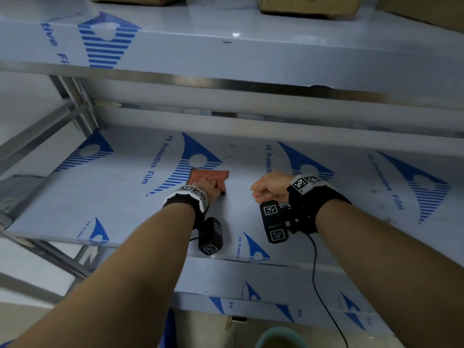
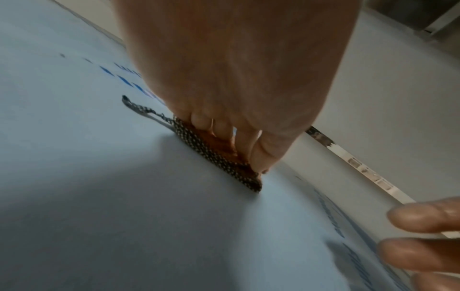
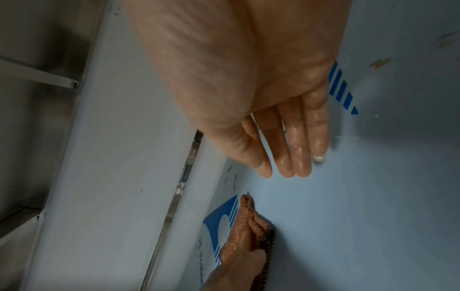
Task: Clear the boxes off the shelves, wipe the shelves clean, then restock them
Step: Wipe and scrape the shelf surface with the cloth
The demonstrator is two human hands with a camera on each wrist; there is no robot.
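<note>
A folded orange cloth (image 1: 213, 175) with a dark mesh underside (image 2: 219, 159) lies on the lower shelf (image 1: 301, 222), which is covered in blue-printed protective film. My left hand (image 1: 213, 189) presses down on it, fingers (image 2: 221, 127) and thumb bent onto its bunched folds (image 3: 248, 226). My right hand (image 1: 266, 189) hovers just right of the cloth and holds nothing. Its wet fingers (image 3: 296, 149) are straight and close to the shelf surface; their tips also show in the left wrist view (image 2: 423, 216). Cardboard boxes (image 1: 308, 6) stand on the shelf above.
The upper shelf's front edge (image 1: 226, 56) overhangs my hands. Brown specks (image 1: 228, 153) mark the film behind the cloth. The metal frame post (image 1: 75, 101) stands at the left. A teal bucket rim (image 1: 281, 337) sits below the shelf's front edge.
</note>
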